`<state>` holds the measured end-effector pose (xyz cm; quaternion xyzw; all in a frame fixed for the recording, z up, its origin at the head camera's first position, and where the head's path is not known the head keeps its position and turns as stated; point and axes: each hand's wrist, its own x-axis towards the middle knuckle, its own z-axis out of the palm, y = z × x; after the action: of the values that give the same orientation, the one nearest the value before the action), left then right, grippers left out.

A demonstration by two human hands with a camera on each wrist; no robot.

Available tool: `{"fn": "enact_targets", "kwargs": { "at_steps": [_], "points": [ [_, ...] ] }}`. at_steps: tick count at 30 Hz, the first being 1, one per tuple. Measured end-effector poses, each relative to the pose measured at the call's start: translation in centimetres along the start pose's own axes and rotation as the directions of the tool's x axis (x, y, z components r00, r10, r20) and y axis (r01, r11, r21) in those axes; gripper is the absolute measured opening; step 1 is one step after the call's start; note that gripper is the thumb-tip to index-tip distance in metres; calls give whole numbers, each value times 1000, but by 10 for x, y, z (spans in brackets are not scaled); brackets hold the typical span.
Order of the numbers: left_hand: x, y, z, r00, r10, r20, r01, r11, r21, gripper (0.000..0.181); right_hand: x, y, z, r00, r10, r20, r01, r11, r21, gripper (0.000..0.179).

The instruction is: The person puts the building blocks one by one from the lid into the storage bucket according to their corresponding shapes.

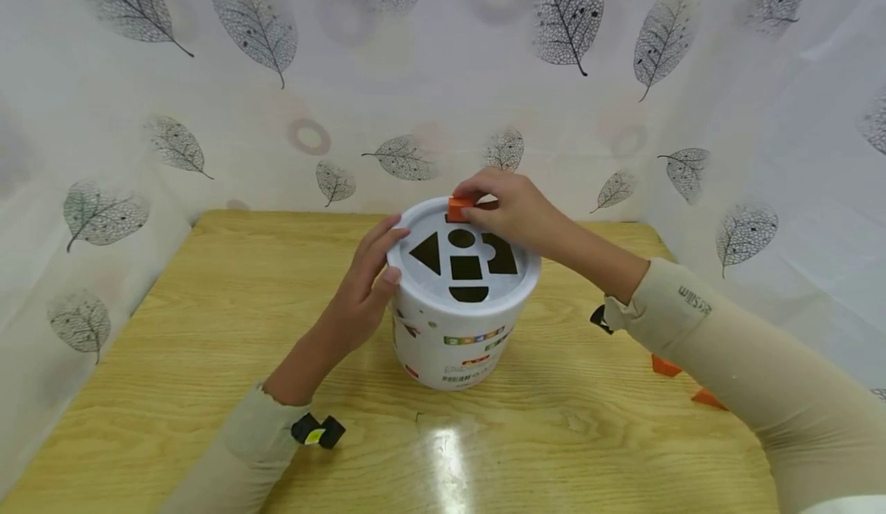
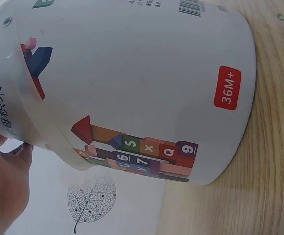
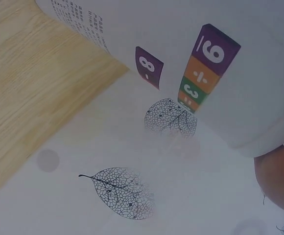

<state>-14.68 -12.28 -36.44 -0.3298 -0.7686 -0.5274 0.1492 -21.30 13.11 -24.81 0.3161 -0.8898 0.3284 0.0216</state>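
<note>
A white shape-sorter bucket (image 1: pixel 453 345) with printed blocks on its side stands upright on the table. Dark cut-outs mark its lid (image 1: pixel 415 283): a triangle, a circle, a square, an arch and a half-round among them. At the far rim, my right hand (image 1: pixel 508 202) pinches an orange block (image 1: pixel 458 208) over a slot that the block partly hides. How deep the block sits I cannot tell. My left hand (image 1: pixel 363 291) rests along the lid's left edge with fingers extended and the thumb against the rim. Only part of this hand shows in the left wrist view.
Two orange blocks lie on the wooden table (image 1: pixel 208 329) at the right, one orange block (image 1: pixel 666 365) and another orange piece (image 1: pixel 709 399), both beside the right sleeve. A leaf-printed curtain (image 1: pixel 443 98) rises behind the table and along its sides.
</note>
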Motion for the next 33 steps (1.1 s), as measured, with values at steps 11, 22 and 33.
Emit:
{"fn": "enact_targets", "kwargs": {
  "at_steps": [11,22,33],
  "points": [
    [0,-1,1,1000,4,-3,-4,1000,-1,57,-4,1,1,1000,-11,8,11,1000,7,26],
    [2,0,2,1000,21,-3,-21,1000,3,57,-20,6,-9,997,49,-60,-45,997,70,25],
    [1,-1,1,1000,16,-5,-16,1000,3,61,-71,25,-31,986,111,-127,-94,987,130,27]
  ]
}}
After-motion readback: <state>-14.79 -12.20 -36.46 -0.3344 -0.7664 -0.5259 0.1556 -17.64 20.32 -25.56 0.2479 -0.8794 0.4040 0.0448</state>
